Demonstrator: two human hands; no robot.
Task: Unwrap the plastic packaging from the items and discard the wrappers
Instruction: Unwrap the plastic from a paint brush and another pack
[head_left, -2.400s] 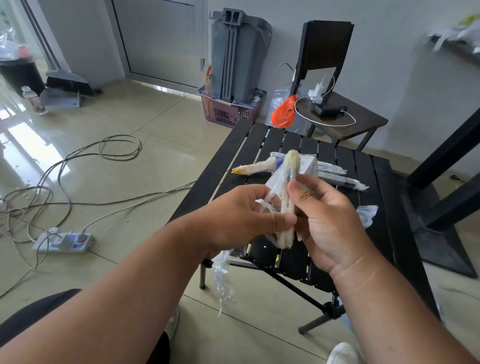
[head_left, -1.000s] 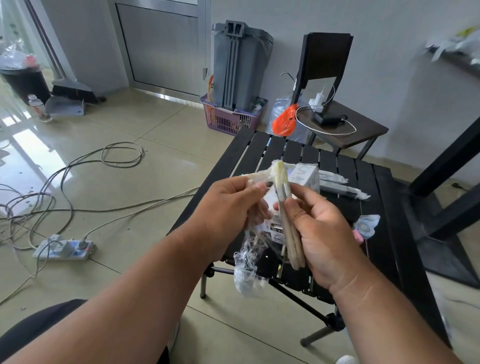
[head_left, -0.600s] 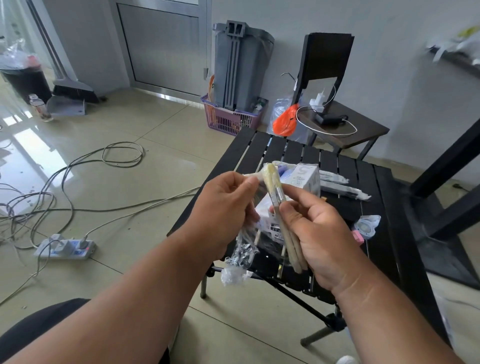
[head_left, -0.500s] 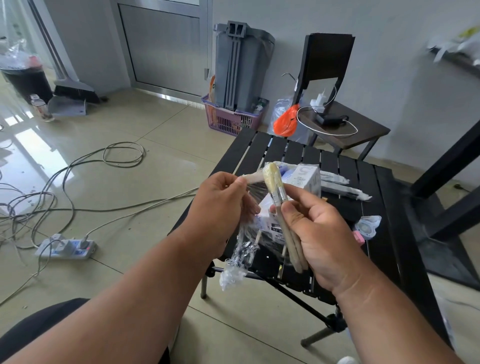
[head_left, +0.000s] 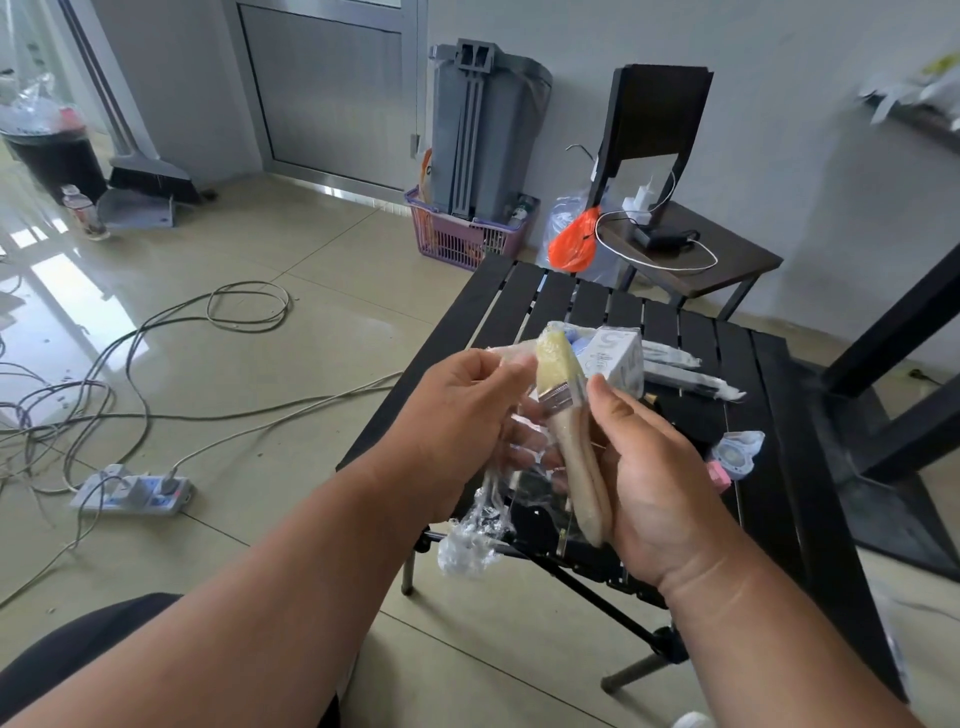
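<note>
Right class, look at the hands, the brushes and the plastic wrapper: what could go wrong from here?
1. The right hand holds the brushes only by their handles while the left hand pulls the plastic wrapper; a hard tug could jerk them loose.
2. The wrapper hangs off the edge of the black slatted table, so once free it may drop on the floor.
3. The bristles might catch on the clinging plastic.

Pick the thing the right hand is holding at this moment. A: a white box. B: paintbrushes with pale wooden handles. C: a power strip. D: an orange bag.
B: the right hand grips the paintbrushes by their handles, bristles up, while the left hand holds the clear plastic wrapper beside them.
</note>
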